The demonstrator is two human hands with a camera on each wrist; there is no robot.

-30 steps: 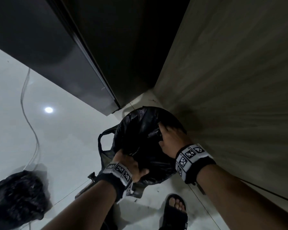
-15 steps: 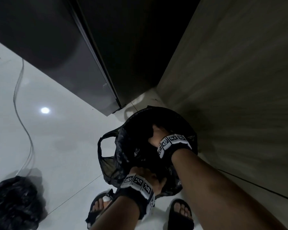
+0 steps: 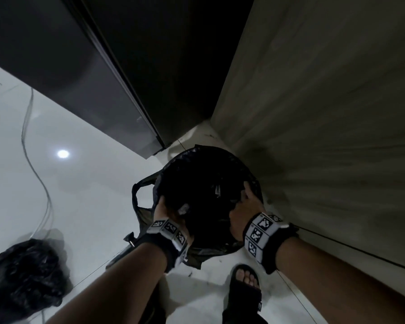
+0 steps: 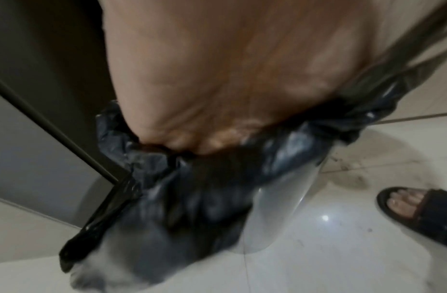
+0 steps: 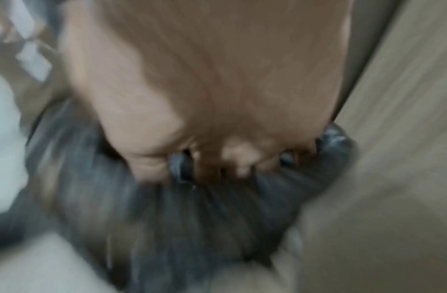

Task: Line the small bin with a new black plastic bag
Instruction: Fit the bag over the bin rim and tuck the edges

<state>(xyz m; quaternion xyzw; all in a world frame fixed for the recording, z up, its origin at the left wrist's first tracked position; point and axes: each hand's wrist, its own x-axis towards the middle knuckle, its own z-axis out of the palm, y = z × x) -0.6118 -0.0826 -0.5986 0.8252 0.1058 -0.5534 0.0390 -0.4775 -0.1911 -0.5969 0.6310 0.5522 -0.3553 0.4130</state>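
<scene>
Both hands grip the black bag [image 3: 204, 188] at the bin's mouth: left hand [image 3: 167, 213] on the near-left rim, right hand [image 3: 242, 212], half a second ago deep inside, now curled over the near-right rim. Pushing down looks finished; cuffing remains. The small bin [image 4: 275, 214] stands on the floor [image 3: 80, 195], in the corner by the wall [image 3: 325, 136].

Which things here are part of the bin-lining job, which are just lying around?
Part of the job:
- black plastic bag, draped over the small bin
- left hand, gripping the bag at the rim
- right hand, gripping the bag at the opposite side

Just lying about:
- tied-looking black bag on the floor
- cable along the floor
- dark appliance
- wood-grain panel
- sandal
</scene>
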